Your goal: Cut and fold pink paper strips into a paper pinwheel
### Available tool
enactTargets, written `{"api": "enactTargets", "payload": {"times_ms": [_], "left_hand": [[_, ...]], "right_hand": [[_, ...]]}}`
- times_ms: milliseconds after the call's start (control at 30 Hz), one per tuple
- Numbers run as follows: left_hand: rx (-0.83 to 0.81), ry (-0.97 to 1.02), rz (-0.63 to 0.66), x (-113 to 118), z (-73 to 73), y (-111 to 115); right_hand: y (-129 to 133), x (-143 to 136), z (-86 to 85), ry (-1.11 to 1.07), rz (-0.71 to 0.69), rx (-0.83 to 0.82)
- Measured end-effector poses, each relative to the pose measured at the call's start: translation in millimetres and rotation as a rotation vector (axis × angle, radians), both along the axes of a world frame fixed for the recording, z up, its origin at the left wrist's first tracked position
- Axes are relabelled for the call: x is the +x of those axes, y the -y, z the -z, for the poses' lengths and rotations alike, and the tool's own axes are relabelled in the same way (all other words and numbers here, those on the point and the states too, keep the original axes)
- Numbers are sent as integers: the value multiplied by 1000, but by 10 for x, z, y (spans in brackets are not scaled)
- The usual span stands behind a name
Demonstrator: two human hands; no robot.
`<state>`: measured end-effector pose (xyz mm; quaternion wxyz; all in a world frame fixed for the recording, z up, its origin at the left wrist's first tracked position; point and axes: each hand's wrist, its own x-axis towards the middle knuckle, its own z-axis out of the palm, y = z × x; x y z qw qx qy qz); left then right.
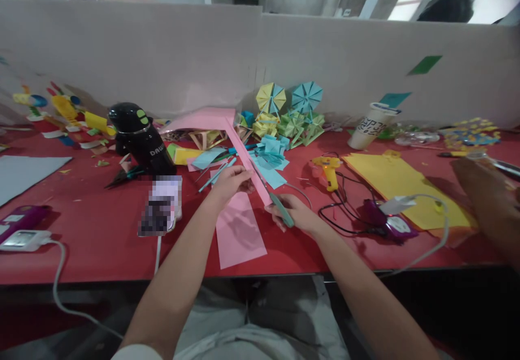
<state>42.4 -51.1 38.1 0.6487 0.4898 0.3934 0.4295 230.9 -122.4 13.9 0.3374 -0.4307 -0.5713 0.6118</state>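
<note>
My left hand is closed on a long pink paper strip, which slants up and away over the table. In my right hand are scissors with green handles; their dark blades lie along the strip's right edge. The strip's near end reaches the fingers of my right hand. Beneath the hands a pink sheet lies flat on the red table. Blue paper pieces are heaped just beyond.
A black bottle and a phone stand and lie at left. Rightward are a yellow glue gun, cables, yellow sheets, a paper cup and another person's arm. Folded paper ornaments stand behind.
</note>
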Motion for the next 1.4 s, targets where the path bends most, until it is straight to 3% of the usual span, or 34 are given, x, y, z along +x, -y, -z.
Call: {"api": "enactTargets", "payload": {"times_ms": [500,1400], "left_hand": [[88,-46,-11,-18,46,-30],[-34,-25,-58,-11,11,-37]], "right_hand": [[-3,13,30,5,-4,-10],[-21,32,108,21,-30,45]]}}
